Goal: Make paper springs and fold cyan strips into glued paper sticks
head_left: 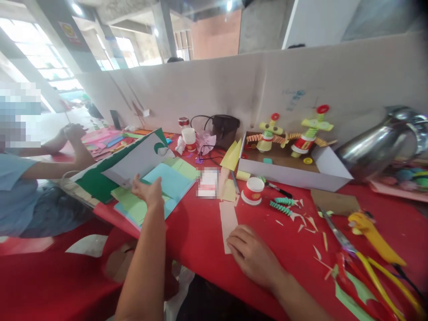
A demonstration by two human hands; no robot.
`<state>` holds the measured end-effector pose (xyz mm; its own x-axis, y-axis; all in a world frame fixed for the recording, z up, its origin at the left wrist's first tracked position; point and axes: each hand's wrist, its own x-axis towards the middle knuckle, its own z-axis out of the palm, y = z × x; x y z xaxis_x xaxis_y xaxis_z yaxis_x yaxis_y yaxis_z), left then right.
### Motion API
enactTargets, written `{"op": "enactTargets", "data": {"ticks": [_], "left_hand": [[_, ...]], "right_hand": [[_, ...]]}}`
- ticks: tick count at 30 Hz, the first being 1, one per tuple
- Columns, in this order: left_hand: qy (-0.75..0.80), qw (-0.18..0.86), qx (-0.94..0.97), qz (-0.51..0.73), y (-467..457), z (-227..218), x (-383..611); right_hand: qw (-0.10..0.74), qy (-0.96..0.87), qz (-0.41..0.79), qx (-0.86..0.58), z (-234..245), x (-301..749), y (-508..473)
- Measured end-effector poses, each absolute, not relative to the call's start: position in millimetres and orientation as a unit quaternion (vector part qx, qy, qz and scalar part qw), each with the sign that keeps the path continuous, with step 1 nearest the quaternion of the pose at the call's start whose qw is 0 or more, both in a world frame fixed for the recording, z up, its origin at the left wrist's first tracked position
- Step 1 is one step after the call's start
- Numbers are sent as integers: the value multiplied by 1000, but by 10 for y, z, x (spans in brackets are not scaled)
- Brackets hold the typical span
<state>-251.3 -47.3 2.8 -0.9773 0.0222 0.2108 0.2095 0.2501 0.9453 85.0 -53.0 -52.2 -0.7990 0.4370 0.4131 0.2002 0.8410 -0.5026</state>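
My left hand (149,191) reaches over a pile of coloured paper, its fingers apart and nothing seen in them. Beneath it are light green sheets (129,204) and a light blue sheet (177,179). A white sheet (132,162) and a dark green board (93,185) stand tilted just behind. My right hand (250,257) lies palm down on the red table, fingers resting at the edge of a pale pink paper strip (228,218). Near it stands a red and white paper cup (253,190), with teal paper springs (282,206) to the right.
Two paper-cup figures (302,145) stand in a shallow box (284,174). A metal kettle (374,138) is at the right. Scissors (344,243), a yellow glue gun (376,236) and paper scraps lie at the right front. Another person (26,178) sits at the left.
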Motion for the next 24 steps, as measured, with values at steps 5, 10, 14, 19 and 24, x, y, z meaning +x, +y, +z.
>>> {"op": "enactTargets", "data": {"ticks": [5, 10, 14, 19, 24], "left_hand": [[-737, -21, -123, -664, -515, 109, -2505], [-532, -144, -174, -816, -829, 242, -1611], [-518, -330, -166, -771, -1321, 72, -687], [-515, -502, -232, -655, -1804, -292, -165], [-526, -505, -453, -514, -1921, -315, -168]], "right_hand": [[279, -911, 252, -172, -495, 871, -523], [341, -726, 519, -294, -348, 967, -606], [336, -519, 746, -248, -270, 1084, -779], [371, -507, 742, -235, -222, 1451, -1002], [305, -560, 662, -393, -182, 1901, -1173]]}}
